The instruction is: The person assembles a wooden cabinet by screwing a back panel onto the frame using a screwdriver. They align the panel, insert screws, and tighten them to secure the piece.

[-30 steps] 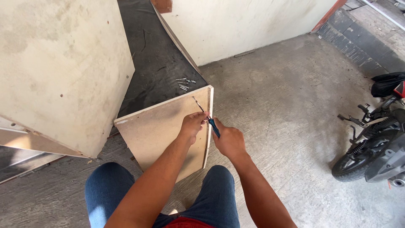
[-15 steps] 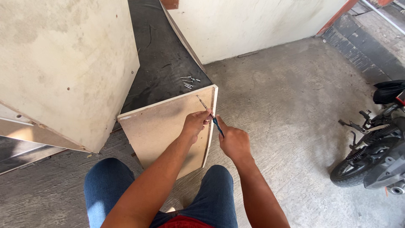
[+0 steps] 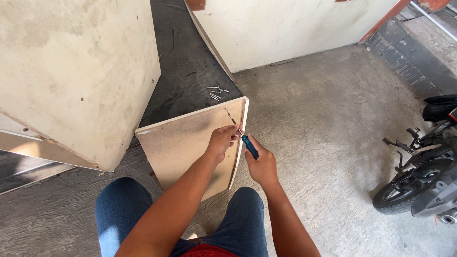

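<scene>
Denim-clad knees frame the work from below; between them stands a tan fibreboard panel [image 3: 190, 152], upright on edge, stiff and light by the look of it, best steadied near its top corner. Left hand [image 3: 223, 141] rests against the panel face, fingers pinched together around a small screw, though the tip is hard to make out. Right hand [image 3: 261, 166] is clamped on a blue-handled screwdriver [image 3: 248, 145], the slim shaft angled up toward the panel's right edge. Beyond, loose screws [image 3: 215, 93] lie on a dark mat [image 3: 190, 62]. Far right, a parked motorcycle [image 3: 423, 181].
</scene>
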